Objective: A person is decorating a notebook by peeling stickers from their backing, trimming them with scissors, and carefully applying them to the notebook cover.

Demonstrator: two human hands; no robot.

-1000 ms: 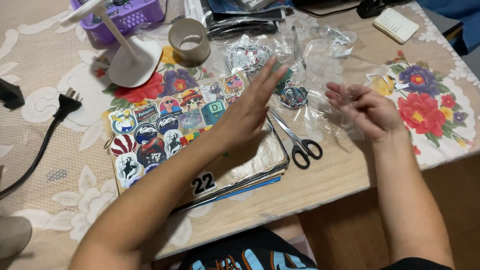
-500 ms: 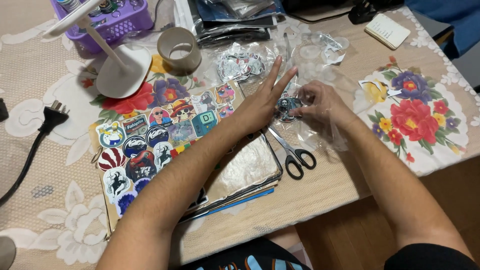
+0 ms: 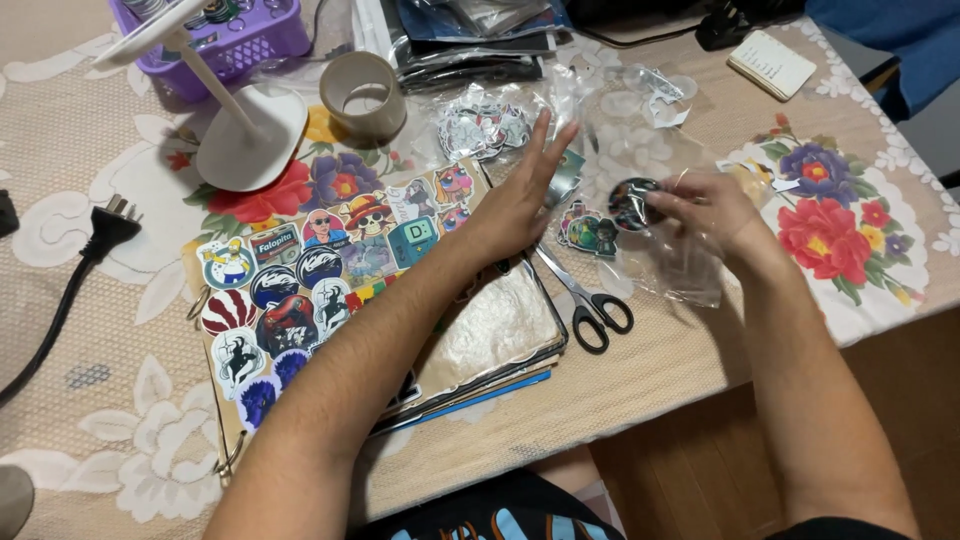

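- Stickers are the matter in hand: the right hand (image 3: 700,205) pinches a small round dark sticker (image 3: 632,203) at its fingertips, held just above a clear plastic bag (image 3: 668,270) that lies on the table (image 3: 700,350).
- Nearest the person, a sticker-covered board (image 3: 300,290) rests on a stack of clear sleeves at the table's front edge, under the left forearm.
- Black-handled scissors (image 3: 590,305) lie just beside the board, blades shut, between the two hands.
- Left hand (image 3: 520,200) is open and flat, fingers spread, grasping nothing; it hovers over the board's far corner near a small green sticker (image 3: 590,232).
- Farther back sit more bagged stickers (image 3: 480,128), a roll of tape (image 3: 366,95), a white lamp base (image 3: 250,135) and a purple basket (image 3: 220,35).
- A black plug (image 3: 105,228) and its cord lie at the left, well apart from the hands.
- Risks, as I judge them: the pinched sticker could fold on itself or catch the loose bag, since the plastic lies right beneath it; the open hand could brush loose stickers off their places; a careless reach could meet the scissors' points.
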